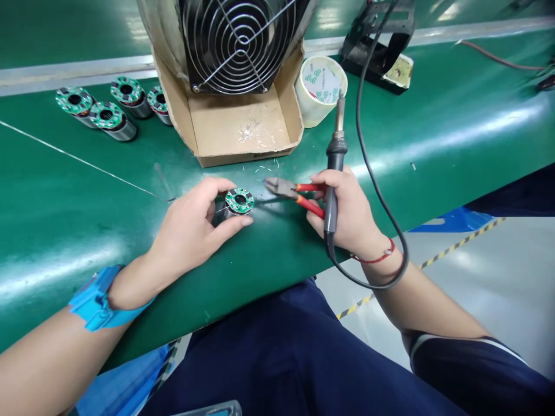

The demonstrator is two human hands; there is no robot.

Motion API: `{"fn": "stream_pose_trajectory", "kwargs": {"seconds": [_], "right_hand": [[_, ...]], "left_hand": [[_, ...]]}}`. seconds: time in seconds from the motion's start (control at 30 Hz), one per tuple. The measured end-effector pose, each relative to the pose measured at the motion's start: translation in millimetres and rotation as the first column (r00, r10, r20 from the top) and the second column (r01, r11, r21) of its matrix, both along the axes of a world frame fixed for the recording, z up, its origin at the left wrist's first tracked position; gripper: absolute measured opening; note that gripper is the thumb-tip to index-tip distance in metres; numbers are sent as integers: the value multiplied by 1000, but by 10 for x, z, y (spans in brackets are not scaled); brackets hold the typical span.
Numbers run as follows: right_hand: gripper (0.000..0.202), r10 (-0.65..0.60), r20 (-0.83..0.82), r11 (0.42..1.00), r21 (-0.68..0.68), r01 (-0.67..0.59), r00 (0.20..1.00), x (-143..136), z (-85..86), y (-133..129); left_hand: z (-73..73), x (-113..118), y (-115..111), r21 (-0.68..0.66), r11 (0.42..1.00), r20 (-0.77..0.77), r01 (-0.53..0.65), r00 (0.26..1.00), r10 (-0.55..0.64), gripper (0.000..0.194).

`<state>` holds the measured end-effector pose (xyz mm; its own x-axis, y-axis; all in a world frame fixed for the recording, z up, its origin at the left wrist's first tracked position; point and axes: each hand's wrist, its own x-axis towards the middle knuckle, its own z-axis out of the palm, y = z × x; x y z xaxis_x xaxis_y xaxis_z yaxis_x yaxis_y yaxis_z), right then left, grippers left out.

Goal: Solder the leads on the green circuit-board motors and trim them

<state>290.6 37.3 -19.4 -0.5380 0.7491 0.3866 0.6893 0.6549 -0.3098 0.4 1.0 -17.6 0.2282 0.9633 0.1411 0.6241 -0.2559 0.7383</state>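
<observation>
Your left hand (195, 222) curls around a small motor part (237, 202) with a green round board on top, resting on the green tabletop (455, 115) just near of the cardboard box (243, 124). Your right hand (349, 214) is closed on both red-handled cutters (295, 192) and a soldering iron (335, 156); the cutter tip sits just right of the part. Four similar parts (106, 114) lie far left, and a tape roll (321, 86) stands right of the box.

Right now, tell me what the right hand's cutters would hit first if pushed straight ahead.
Likely the motor part in the left hand: the cutters in the right hand point left at its green board, with bare belt between.
</observation>
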Motion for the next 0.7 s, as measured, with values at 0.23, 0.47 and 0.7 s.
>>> {"fn": "stream_pose_trajectory", "kwargs": {"seconds": [0.23,0.47,0.7], "right_hand": [[38,175,241,984,-5,-179,955,-63,240,-3],[28,172,371,972,89,-219,913,-76,308,8],[40,-236,185,965,157,208,954,-222,92,133]], "left_hand": [[43,2,-27,79,996,-90,50,995,-43,34],[78,9,-29,126,989,-170,75,984,-53,32],[385,-415,191,280,924,-42,-258,959,281,35]]}}
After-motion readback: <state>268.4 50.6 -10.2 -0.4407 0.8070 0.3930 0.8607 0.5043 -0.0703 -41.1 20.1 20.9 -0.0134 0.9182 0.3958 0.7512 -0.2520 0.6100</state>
